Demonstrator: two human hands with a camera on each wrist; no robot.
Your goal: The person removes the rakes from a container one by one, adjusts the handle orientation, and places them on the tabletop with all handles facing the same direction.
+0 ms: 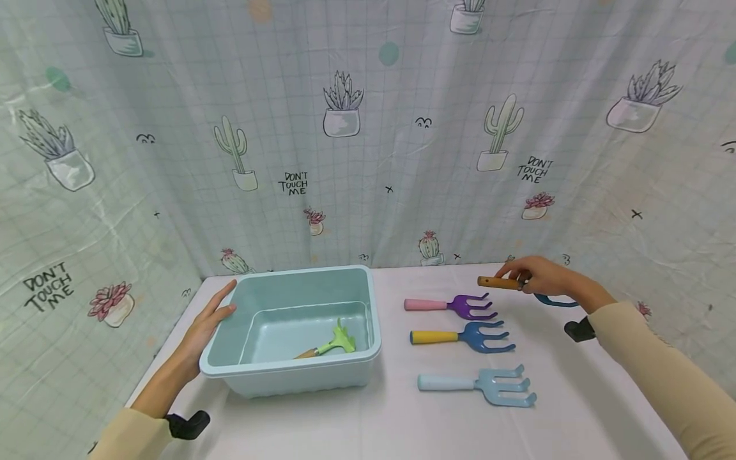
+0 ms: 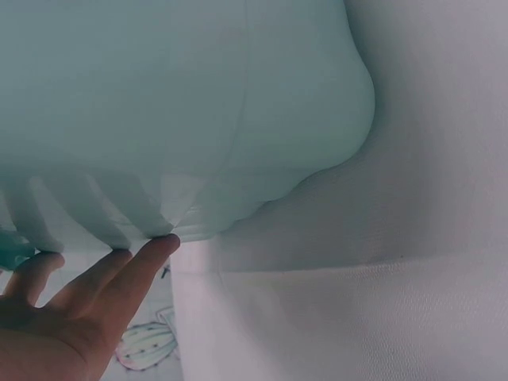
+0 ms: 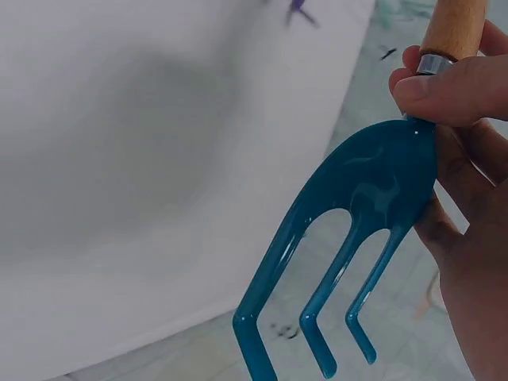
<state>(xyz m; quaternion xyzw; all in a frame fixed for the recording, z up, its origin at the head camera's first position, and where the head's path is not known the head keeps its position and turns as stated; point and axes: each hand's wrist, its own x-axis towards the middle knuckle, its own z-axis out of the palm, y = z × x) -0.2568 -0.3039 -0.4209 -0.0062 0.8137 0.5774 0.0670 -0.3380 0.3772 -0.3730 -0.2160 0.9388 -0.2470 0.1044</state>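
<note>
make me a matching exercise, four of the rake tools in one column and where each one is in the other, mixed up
Tools:
1. green rake
2. teal rake with wooden handle
3. purple rake with pink handle
4. pale blue rake

Places:
A. held up in the right hand
B. inside the tub
C. on the table, nearest the camera wearer
D. on the table, farthest of the three lying in a row

Pairs: 1-B, 2-A, 3-D, 4-C

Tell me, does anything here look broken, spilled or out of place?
Nothing stands out. The left hand rests flat against the pale blue tub, where a green rake lies. The right hand holds a teal rake with intact prongs. Three more rakes lie neatly in a row.
</note>
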